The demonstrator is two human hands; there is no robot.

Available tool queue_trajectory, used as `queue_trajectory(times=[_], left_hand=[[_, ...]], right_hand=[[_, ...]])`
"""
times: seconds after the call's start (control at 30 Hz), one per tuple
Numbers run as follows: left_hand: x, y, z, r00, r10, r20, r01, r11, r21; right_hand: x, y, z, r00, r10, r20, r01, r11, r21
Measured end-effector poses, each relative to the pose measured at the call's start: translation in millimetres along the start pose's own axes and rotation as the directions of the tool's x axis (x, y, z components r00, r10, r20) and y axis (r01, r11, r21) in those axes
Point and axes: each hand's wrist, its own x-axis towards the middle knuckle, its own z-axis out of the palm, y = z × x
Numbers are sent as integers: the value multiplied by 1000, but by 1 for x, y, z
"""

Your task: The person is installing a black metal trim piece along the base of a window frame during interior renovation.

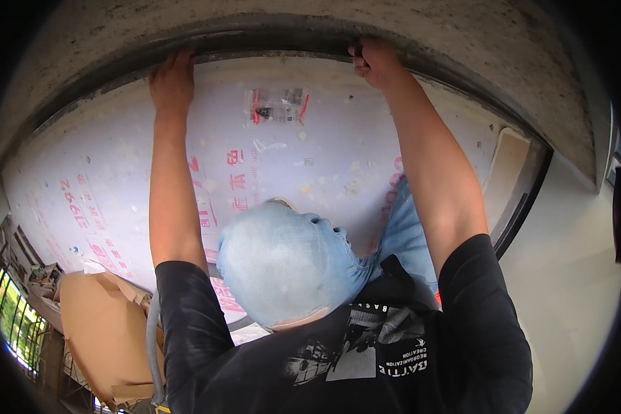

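A long dark strip (pixel 276 44) runs across the far side, between a white sheet with pink print (pixel 331 131) and a rough grey-brown surface. My left hand (pixel 171 81) reaches to the strip's left part, its fingers close together and bent over the edge. Farther right, my right hand (pixel 375 63) is closed on the same strip, fingers curled under. Their undersides are hidden. Between my arms, a small clear packet with red marks (pixel 277 107) lies on the sheet. My knee in light blue jeans (pixel 276 259) rests over the near part of the sheet.
Brown cardboard (pixel 103 331) leans at the lower left beside a grey tube (pixel 154 348). Metal railings (pixel 10 303) stand beyond it. A dark-edged frame (pixel 528 200) borders the sheet's right end. Pale floor (pixel 566 255) lies farther right. The rough grey-brown surface (pixel 462 34) overhangs the far side.
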Motion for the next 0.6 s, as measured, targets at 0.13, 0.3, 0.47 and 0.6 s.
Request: queue_trajectory(times=[0.13,0.3,0.47,0.6], left_hand=[[6,-6,-4,1000,20,-16,-21,999,-38],[7,-16,-9,999,-26,-44,24,999,-37],[5,7,16,965,-211,-157,161,947,-279],[4,-13,43,673,-736,65,551,441,-709]], right_hand=[[-50,10,-32,989,-102,103,130,937,-325],[-130,61,-63,821,436,368,210,369,-905],[-47,81,-165,981,-107,-160,104,994,-27],[-4,35,-179,958,-131,-256,242,846,474]])
